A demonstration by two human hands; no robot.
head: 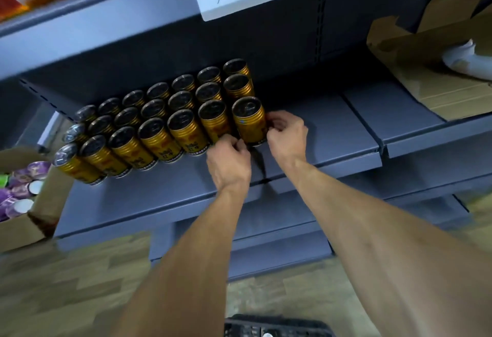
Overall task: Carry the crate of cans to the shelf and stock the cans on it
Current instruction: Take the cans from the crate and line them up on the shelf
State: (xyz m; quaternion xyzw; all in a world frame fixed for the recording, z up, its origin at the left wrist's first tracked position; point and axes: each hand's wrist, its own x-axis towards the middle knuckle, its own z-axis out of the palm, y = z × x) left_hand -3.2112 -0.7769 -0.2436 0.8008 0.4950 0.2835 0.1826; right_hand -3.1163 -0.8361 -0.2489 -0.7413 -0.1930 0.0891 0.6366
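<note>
Gold cans (165, 121), dark tops, ribbed upper bodies, orange-and-black label print: upright on grey metal shelf (332, 134), packed in three rows touching one another, block running back-left to front-right. Rightmost front can (249, 121) at block's right end, upright, right part of shelf board bare beside it. Black crate (277, 326) on floor below, only its top edge in view.

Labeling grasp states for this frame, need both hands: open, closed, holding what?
Left hand: fingers curled at the base of the front right gold can, pinching it.
Right hand: fingers curled round the same can's right side, gripping it.
</note>
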